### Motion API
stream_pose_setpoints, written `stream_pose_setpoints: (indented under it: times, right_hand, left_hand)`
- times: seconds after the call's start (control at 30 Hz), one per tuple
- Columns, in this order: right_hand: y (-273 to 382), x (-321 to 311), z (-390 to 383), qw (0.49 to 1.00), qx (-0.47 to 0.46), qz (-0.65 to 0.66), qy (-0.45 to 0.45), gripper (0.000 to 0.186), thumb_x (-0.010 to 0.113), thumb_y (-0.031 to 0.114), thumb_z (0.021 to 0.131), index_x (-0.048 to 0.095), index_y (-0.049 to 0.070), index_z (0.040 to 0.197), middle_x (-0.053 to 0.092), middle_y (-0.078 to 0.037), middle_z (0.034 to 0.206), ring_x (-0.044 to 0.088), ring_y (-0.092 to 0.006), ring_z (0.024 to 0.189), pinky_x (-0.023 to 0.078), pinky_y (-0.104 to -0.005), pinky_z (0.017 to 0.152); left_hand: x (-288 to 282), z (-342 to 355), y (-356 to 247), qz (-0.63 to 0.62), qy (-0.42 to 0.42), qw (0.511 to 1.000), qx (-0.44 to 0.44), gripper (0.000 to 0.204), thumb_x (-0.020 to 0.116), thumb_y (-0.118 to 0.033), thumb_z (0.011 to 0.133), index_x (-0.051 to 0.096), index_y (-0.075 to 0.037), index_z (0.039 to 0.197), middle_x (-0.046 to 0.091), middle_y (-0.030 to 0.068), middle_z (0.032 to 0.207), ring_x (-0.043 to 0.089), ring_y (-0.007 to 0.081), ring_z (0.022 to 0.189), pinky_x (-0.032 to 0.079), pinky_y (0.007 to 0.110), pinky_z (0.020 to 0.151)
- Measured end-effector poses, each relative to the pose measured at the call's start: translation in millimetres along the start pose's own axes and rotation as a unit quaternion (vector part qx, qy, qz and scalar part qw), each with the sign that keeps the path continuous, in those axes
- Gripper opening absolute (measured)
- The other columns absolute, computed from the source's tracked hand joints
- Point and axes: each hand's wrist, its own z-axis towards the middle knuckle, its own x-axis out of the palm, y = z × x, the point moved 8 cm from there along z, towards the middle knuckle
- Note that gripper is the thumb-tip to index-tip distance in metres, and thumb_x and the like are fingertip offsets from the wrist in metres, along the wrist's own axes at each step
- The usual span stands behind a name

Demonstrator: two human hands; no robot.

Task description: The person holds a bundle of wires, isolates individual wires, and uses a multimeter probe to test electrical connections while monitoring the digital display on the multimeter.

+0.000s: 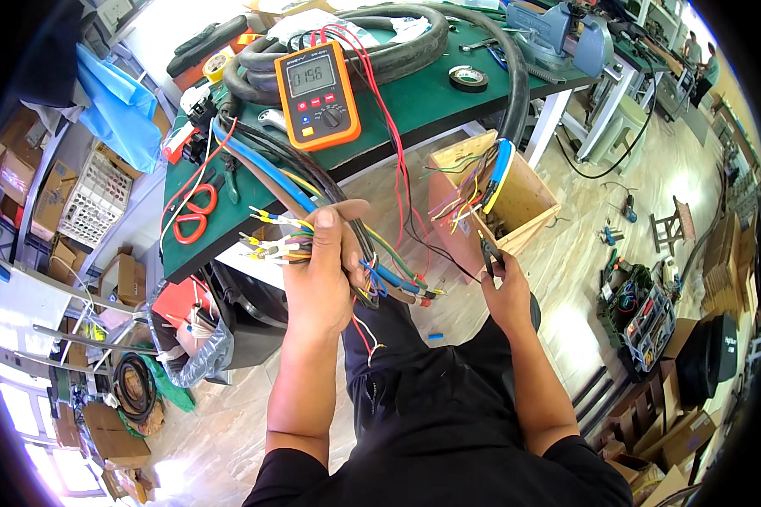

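Above my lap (440, 380), beside the green tabletop (414, 112), a bunch of coloured wires (272, 248) sits in the closed grip of my left hand (320, 275), ends fanned out leftward. My right hand (509, 291) pinches a small dark tool (487, 248) near a wooden box (528, 198). On the tabletop, an orange meter (320, 97) faces me before a coiled black cable (427, 46); red-handled scissors (191, 228) lie to its left.

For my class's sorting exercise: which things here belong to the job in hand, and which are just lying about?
Apparently in use:
- wire bundle, in left hand
- dark tool, in right hand
- orange meter
- red test leads

Seemingly lying about:
- orange scissors
- black tape
- yellow tape
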Motion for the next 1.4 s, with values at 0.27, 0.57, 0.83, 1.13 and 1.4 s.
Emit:
stream_pose_setpoints:
  times: [0.27,0.57,0.83,1.13,1.4]
  right_hand:
    - [-12,6,1,1.0,0.015,-0.009,0.016,0.047,0.067,0.014,0.08,0.052,-0.003,0.122,0.063,-0.018,0.104,0.062,-0.031,0.096,0.049,-0.0405,0.084]
    - [-10,12,4,1.0,0.002,-0.011,0.016,0.046,0.067,0.014,0.08,0.052,-0.002,0.121,0.062,-0.019,0.106,0.062,-0.0325,0.098,0.049,-0.0419,0.084]
    - [-8,22,9,0.996,-0.058,-0.07,-0.012,0.045,0.068,0.015,0.079,0.052,-0.001,0.118,0.061,-0.02,0.107,0.058,-0.0382,0.102,0.048,-0.0453,0.084]
    - [-10,52,26,0.997,-0.054,0.015,0.044,0.04,0.07,0.014,0.077,0.055,0.002,0.112,0.063,-0.018,0.099,0.062,-0.0343,0.094,0.05,-0.0422,0.081]
    - [4,59,43,0.998,0.0,0.022,-0.057,0.031,0.07,0.024,0.082,0.061,0.003,0.102,0.065,-0.016,0.096,0.064,-0.0323,0.089,0.051,-0.0427,0.076]
  left_hand:
    - [-2,8,-32,-0.028,-0.023,0.998,0.06,0.041,0.048,-0.034,0.101,0.06,0.005,0.102,0.042,-0.0025,0.057,0.038,0.0045,0.045,0.032,0.02,0.042]
    - [1,10,-44,-0.023,-0.017,0.997,0.077,0.041,0.047,-0.034,0.101,0.06,0.005,0.103,0.041,-0.0029,0.057,0.038,0.0048,0.044,0.032,0.019,0.041]
    - [-2,6,-31,-0.022,-0.021,0.998,0.06,0.04,0.048,-0.034,0.101,0.06,0.005,0.102,0.042,-0.0027,0.057,0.039,0.0047,0.045,0.033,0.019,0.041]
    - [-8,-4,-21,-0.024,-0.023,0.998,0.045,0.04,0.046,-0.032,0.102,0.059,0.005,0.103,0.04,-0.0025,0.057,0.039,0.007,0.045,0.032,0.022,0.044]
    - [-15,-9,-12,-0.023,-0.023,0.999,0.034,0.04,0.047,-0.033,0.102,0.059,0.004,0.102,0.039,-0.0025,0.055,0.038,0.0064,0.044,0.031,0.022,0.043]
